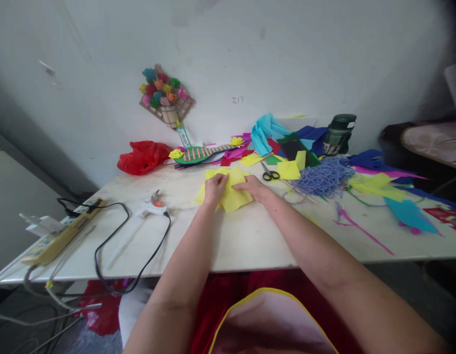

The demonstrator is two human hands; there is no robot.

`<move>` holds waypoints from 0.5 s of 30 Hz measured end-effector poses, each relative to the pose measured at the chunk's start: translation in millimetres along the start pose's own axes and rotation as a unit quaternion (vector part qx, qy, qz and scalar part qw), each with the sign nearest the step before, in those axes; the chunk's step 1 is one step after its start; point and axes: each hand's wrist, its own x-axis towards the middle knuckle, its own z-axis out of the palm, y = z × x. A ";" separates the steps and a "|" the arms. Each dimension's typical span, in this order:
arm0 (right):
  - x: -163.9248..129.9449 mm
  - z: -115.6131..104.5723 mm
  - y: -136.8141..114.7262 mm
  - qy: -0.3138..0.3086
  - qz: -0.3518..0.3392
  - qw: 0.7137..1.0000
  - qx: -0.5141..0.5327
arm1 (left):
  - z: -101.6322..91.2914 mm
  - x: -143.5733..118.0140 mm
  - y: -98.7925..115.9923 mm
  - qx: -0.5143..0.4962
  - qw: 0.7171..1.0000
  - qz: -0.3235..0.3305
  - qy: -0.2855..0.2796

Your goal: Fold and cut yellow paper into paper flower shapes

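Both hands are on a sheet of yellow crepe paper [235,196] at the middle of the table. My left hand [215,189] is closed in a pinch on the paper's left part. On its right side my right hand [253,188] grips the edge, thumb pointing left across the sheet. Just right of the hands lie black-handled scissors [270,175] and a yellow paper piece [289,170]. Behind the sheet is a green and striped craft piece [206,154] with yellow paper flowers at its ends.
To the left are a white glue gun [150,210] with a black cord and a power strip [62,236]. A red plastic bag [144,156] sits at the back left. At the right are tangled blue string [324,177], coloured paper scraps and a dark bottle [338,134].
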 end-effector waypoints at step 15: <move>-1.7 -7.2 -2.1 -0.025 -0.074 0.996 0.041 | -3.4 5.9 -15.6 -0.039 0.998 -0.050 -0.002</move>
